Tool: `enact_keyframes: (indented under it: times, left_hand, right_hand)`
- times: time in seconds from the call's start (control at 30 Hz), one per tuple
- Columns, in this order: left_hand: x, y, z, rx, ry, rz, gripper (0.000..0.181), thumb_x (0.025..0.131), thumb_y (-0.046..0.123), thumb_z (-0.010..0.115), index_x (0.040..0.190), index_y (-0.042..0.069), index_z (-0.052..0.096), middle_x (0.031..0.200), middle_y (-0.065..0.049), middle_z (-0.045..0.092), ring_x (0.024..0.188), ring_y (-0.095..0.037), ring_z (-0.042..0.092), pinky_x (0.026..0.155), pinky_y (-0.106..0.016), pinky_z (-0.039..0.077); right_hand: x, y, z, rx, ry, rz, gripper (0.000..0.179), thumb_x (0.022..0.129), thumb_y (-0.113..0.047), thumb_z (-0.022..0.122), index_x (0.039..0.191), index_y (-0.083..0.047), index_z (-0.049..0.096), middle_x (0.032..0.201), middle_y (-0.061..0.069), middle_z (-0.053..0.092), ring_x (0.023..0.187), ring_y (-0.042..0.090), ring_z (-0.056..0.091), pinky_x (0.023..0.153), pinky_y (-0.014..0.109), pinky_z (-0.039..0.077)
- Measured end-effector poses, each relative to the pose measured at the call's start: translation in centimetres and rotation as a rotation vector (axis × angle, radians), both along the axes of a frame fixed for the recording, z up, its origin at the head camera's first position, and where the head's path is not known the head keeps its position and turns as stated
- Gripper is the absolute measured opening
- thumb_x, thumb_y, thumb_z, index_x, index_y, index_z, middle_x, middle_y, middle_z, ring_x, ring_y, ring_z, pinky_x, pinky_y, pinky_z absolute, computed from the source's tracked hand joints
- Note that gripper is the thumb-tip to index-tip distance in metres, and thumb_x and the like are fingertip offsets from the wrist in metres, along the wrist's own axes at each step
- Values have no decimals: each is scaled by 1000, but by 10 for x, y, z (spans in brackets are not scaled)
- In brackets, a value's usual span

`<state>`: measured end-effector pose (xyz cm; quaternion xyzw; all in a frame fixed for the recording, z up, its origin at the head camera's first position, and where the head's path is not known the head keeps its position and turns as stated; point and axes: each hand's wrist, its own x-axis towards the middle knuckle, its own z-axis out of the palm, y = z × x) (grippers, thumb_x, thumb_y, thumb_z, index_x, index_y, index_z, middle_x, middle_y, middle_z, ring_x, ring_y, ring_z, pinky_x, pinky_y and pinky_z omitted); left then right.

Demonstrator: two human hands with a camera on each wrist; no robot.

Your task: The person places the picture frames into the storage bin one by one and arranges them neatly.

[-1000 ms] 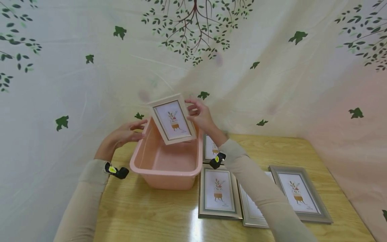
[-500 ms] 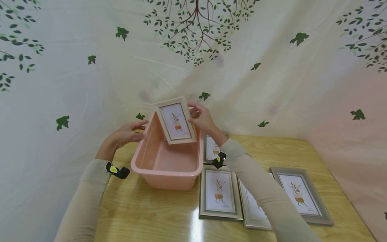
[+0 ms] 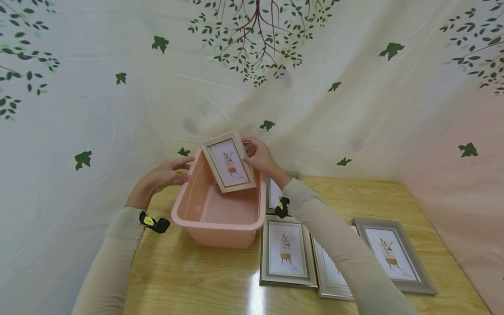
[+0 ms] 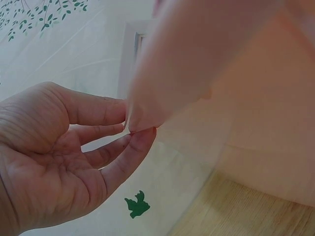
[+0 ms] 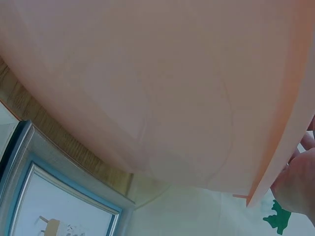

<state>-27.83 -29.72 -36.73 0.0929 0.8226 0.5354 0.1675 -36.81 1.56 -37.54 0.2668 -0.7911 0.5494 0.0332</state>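
In the head view, my right hand [image 3: 260, 156] grips a cream picture frame [image 3: 229, 162] by its right side. The frame leans over the back of a pink plastic basin [image 3: 220, 238], its lower edge inside the opening and its flower print facing me. At the basin's left side, my left hand [image 3: 167, 176] pinches the rim; the left wrist view has its thumb and fingers [image 4: 142, 142] meeting at the pink edge [image 4: 152, 103]. The right wrist view is mostly the basin wall [image 5: 147, 88], with only part of my right hand [image 5: 299, 186] beyond the rim.
Right of the basin, several silver-toned picture frames lie face up on the wooden table [image 3: 189, 280]: a near one [image 3: 288, 253], a far-right one [image 3: 391, 253], others partly under my right forearm. A leaf-printed cloth [image 3: 197, 87] hangs behind.
The cream frame and my right hand have come down slightly, the frame also a little to the right, its tilt shifting on the way. My left hand keeps its place on the rim.
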Motion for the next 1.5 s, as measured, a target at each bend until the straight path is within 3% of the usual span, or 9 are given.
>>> enact_keyframes:
  times: [0.17, 0.53, 0.8, 1.03, 1.5]
  left_hand:
    - [0, 1, 1, 0, 0, 2, 77, 100, 7, 62, 162, 9, 18, 155, -28, 31, 134, -41, 45, 105, -45, 45]
    - [1, 1, 0, -1, -6, 3, 77, 100, 8, 63, 163, 10, 18, 156, -28, 30, 135, -42, 44, 107, -49, 43]
    - [2, 0, -1, -6, -7, 2, 76, 100, 7, 61, 163, 9, 16, 157, -29, 28, 135, -43, 43, 107, -49, 43]
    - [2, 1, 0, 0, -7, 9, 77, 100, 7, 62, 163, 10, 17, 156, -29, 29, 135, -42, 44, 106, -46, 45]
    - [0, 2, 0, 12, -1, 6, 78, 99, 9, 64, 162, 10, 18, 157, -28, 30, 135, -42, 45, 106, -49, 43]
  right_hand:
    - [-1, 1, 2, 41, -23, -6, 60, 80, 17, 69, 137, 3, 58, 105, 24, 65, 90, 35, 63, 80, 37, 55]
    - [0, 1, 1, 126, 33, -5, 47, 84, 10, 73, 130, 9, 60, 100, 25, 66, 93, 37, 65, 88, 42, 55]
    - [-1, 1, 7, 103, -38, -39, 43, 87, 3, 74, 129, 5, 63, 102, 24, 69, 95, 34, 65, 87, 39, 54]
    - [1, 2, 16, 80, -35, -25, 43, 90, 2, 73, 131, 0, 63, 103, 22, 68, 94, 33, 65, 86, 41, 55]
    - [-9, 9, 6, 90, 6, 11, 42, 90, 0, 74, 131, -2, 63, 96, 17, 67, 89, 29, 65, 85, 38, 55]
